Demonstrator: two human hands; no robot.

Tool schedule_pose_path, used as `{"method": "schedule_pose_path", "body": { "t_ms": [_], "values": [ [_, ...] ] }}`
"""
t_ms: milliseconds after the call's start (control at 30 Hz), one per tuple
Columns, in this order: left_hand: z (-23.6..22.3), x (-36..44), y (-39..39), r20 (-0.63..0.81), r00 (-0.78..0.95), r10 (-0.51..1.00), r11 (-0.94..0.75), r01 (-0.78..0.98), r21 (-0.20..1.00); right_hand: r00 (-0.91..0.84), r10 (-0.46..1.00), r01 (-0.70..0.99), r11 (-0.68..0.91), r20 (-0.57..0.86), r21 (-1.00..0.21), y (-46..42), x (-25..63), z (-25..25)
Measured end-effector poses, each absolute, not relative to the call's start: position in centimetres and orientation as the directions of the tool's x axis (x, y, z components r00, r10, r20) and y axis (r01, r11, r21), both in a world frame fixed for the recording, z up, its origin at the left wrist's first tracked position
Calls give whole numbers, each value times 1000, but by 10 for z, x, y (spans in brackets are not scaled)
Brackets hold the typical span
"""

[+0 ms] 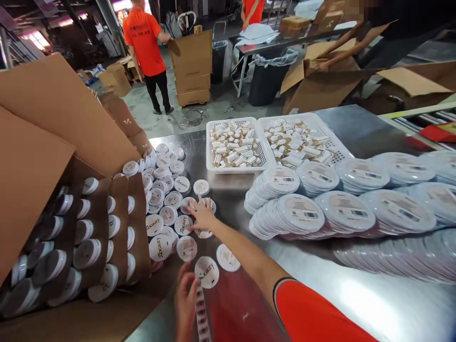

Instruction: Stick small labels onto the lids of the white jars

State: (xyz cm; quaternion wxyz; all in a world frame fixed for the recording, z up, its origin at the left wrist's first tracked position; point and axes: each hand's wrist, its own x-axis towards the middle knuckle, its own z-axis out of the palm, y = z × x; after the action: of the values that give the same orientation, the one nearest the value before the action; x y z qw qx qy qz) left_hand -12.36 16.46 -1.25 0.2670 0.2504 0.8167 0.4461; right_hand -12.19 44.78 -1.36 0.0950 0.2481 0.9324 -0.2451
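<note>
My right hand [202, 216] reaches forward over the steel table [356, 294], fingers spread on small white round jars [167, 209] that stand in a cluster there. Some lids read "Beauty". My left hand [185, 299] is near the bottom edge, fingers pinched on a narrow strip of stickers [202, 318] that runs down out of view. A white jar [207, 271] stands just above that hand. More jars [85, 247] fill a large open cardboard box [46, 142] lying on its side at the left.
Two white baskets [264, 161] of small bottles sit at the back of the table. Overlapping stacks of flat round white packs [342, 209] cover the right half. People in orange shirts [144, 42], cartons and a black bin stand on the floor beyond.
</note>
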Motion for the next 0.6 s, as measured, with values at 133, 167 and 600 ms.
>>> {"method": "schedule_pose_path", "body": {
  "t_ms": [133,167,600],
  "values": [
    [-15,-124,218,-148,-535,832,472,541,696,-874,397,478,806,-280,-349,455,-112,-28],
    [-18,-122,224,-167,-504,848,482,598,641,-865,436,500,797,-250,-339,446,-100,-32],
    [-57,-72,137,-293,-432,853,515,605,607,-719,691,673,668,-69,-317,427,-85,-40]
  ]
}}
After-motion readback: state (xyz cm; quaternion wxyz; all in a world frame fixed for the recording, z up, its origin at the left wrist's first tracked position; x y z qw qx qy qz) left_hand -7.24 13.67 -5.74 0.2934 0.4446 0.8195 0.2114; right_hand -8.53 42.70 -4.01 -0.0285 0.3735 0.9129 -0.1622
